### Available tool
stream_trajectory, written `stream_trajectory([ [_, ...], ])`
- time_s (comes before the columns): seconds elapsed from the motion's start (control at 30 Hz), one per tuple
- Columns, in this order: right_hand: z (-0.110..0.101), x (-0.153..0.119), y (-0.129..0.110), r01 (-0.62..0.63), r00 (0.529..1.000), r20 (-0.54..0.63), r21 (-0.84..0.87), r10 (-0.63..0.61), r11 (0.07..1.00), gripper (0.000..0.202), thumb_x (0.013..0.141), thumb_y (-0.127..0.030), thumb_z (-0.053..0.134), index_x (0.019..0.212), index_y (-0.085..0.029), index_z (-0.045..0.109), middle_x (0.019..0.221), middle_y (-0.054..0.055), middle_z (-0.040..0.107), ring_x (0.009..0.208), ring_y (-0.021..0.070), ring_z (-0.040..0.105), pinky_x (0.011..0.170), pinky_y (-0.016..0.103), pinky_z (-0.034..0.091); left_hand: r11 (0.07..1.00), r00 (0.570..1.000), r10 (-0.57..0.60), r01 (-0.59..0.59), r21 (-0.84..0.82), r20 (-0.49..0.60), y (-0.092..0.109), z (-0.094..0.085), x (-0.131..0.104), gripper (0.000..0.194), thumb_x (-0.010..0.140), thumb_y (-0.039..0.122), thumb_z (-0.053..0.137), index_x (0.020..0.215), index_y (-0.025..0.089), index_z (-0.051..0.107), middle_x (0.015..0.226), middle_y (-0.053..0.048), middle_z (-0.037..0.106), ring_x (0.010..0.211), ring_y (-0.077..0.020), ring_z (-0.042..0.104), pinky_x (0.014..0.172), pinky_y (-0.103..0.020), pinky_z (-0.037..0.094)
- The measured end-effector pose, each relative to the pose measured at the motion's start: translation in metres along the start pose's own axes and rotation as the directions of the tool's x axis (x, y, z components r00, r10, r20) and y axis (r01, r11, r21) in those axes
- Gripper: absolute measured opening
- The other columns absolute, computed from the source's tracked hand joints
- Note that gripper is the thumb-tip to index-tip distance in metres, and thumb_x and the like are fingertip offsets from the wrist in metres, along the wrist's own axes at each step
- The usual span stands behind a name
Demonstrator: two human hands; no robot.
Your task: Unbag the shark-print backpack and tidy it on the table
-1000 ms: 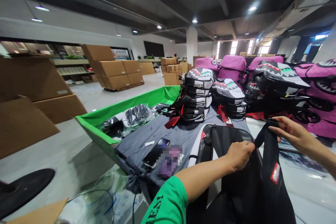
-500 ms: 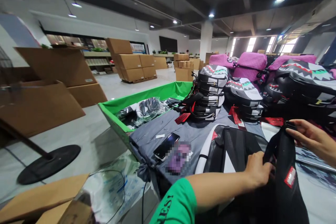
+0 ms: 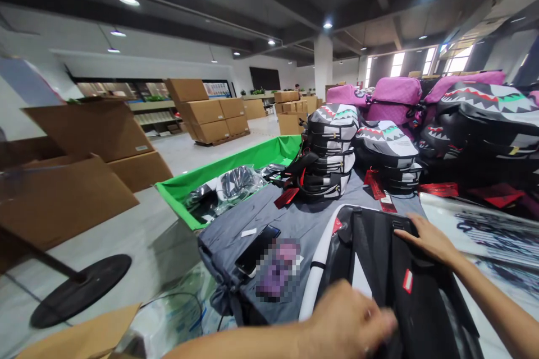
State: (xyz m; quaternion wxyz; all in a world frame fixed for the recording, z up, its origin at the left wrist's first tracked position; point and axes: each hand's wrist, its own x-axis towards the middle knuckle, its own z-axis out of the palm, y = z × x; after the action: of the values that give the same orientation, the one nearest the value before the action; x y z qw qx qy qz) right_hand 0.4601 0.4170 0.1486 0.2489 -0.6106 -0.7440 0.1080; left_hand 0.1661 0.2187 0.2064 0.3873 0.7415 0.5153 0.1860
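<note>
A black and white backpack [image 3: 374,241] lies on the grey cloth in front of me, with its black shoulder strap [image 3: 415,261] stretched lengthwise along it. A small red label [image 3: 407,280] shows on that strap. My right hand [image 3: 429,238] rests on the strap's upper end, fingers extended and thumb apart. Over the lower part of the backpack is my left hand [image 3: 353,317], blurred, its fingers curled closed. Whatever may be inside those fingers is hidden. The bag's lower end runs out of view.
Stacked shark-teeth backpacks [image 3: 332,151] with red tags stand behind, near pink bags [image 3: 396,98]. A phone [image 3: 257,249] and a pixelated purple item [image 3: 278,272] lie on the cloth at left. Beyond is a green-lined bin [image 3: 177,196] holding plastic-wrapped goods. Cartons [image 3: 210,118] stand on the floor.
The strap, lifted between both hands before, now lies down along the backpack. My left hand has come nearer and lower; my right hand has moved left onto the strap. The view has shifted slightly.
</note>
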Motion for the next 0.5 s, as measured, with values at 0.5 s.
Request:
stream_trajectory([
  [0.5,0.052,-0.07,-0.003,0.385,0.747,-0.429,-0.344,-0.508,0.856,0.037,0.102,-0.045,0.048,0.128,-0.02,0.052,0.115,0.013,0.065,0.108,0.0275,0.063,0.093,0.044,0.055,0.789,0.78,0.56,-0.398,0.469,-0.28,-0.105,0.001,0.157,0.077,0.076,0.052,0.079,0.139,0.018,0.049,0.139,-0.016,0.057,0.131,-0.0346,0.052,0.112,-0.054,0.044],
])
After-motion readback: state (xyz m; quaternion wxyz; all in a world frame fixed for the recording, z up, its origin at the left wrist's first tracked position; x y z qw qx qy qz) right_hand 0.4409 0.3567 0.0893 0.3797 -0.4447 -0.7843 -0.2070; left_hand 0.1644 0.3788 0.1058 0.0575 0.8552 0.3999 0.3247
